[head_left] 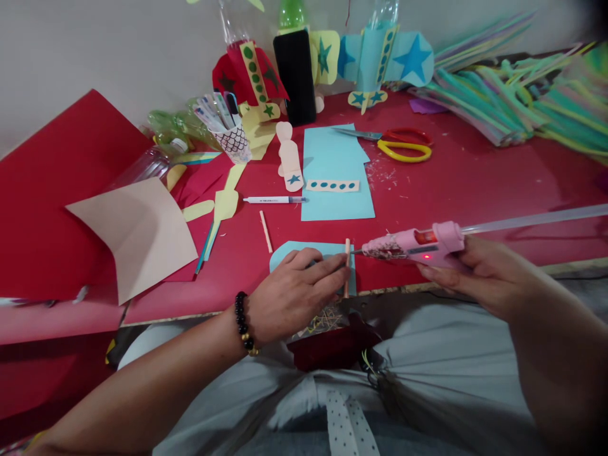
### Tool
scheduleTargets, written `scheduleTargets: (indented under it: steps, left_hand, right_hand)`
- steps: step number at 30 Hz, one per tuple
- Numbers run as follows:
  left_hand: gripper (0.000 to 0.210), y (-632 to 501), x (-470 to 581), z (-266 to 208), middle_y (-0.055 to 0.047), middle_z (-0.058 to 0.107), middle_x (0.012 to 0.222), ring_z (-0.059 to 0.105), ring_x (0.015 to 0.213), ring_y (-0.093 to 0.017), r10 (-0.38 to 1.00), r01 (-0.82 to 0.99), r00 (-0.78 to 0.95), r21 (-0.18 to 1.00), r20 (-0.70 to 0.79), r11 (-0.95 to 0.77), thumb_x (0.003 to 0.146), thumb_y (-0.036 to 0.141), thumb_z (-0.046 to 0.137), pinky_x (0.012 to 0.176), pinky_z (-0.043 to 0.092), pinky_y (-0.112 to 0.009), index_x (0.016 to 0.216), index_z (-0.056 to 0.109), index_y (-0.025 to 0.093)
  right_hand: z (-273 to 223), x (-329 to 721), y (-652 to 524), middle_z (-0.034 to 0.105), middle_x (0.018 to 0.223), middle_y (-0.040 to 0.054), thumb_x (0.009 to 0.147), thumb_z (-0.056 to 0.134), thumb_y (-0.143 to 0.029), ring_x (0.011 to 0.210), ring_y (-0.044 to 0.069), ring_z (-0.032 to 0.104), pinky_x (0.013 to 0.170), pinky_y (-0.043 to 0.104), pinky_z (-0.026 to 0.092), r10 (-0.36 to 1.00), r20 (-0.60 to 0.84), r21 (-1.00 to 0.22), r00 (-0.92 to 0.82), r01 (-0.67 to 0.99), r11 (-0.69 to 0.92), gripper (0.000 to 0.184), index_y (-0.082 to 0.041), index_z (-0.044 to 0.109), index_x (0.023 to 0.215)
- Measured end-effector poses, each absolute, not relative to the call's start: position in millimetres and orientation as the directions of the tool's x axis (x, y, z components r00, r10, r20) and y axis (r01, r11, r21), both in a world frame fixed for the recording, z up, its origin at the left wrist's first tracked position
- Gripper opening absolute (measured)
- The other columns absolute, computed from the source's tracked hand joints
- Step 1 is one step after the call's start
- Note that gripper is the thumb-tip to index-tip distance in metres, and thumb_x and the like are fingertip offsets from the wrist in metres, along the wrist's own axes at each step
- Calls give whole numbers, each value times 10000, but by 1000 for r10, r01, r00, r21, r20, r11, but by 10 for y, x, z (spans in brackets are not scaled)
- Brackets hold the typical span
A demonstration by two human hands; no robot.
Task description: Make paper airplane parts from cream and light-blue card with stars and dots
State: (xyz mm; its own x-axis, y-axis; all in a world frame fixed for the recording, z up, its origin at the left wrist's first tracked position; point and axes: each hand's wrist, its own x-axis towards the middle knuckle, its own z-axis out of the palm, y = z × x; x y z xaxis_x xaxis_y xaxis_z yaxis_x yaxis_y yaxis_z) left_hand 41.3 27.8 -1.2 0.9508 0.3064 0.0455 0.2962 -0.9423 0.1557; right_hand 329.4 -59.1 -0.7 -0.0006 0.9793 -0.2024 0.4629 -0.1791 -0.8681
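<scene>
My right hand is wrapped round a pink hot glue gun with a lit red light and a long clear glue stick in its back. The gun's nozzle points left and meets a narrow beige paper strip. That strip stands along the right end of a light blue paper piece at the table's front edge. My left hand, a beaded bracelet at its wrist, lies over the blue piece with its fingertips on the strip. Its thumb is hidden. Another thin beige strip lies just beyond.
A marker, blue card, dotted strip and scissors lie ahead. Behind stand paper-covered bottle planes, a dark phone and a cup of pens. Colourful strips pile at right; red card leans left.
</scene>
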Motion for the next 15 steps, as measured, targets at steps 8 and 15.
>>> scheduleTargets:
  steps: [8,15]
  left_hand:
    - [368,282,409,-28,-43,398,1460,441,1179,-212,304,294,951,143,49,-945,982,258,344,995,366,-409,1329,445,194]
    - [374,283,404,-28,-70,418,1444,444,1172,-220,304,292,950,139,69,-946,976,269,366,981,374,-409,1332,444,184]
  right_hand:
    - [105,3227,-609,602,671,16,752,667,-419,577,144,503,473,229,397,970,-244,-869,5,442,-221,258,-186,650,862]
    - [143,3207,-646,701,897,65,766,658,-417,798,239,630,593,277,505,962,-273,-879,-17,410,-243,403,-224,630,1119]
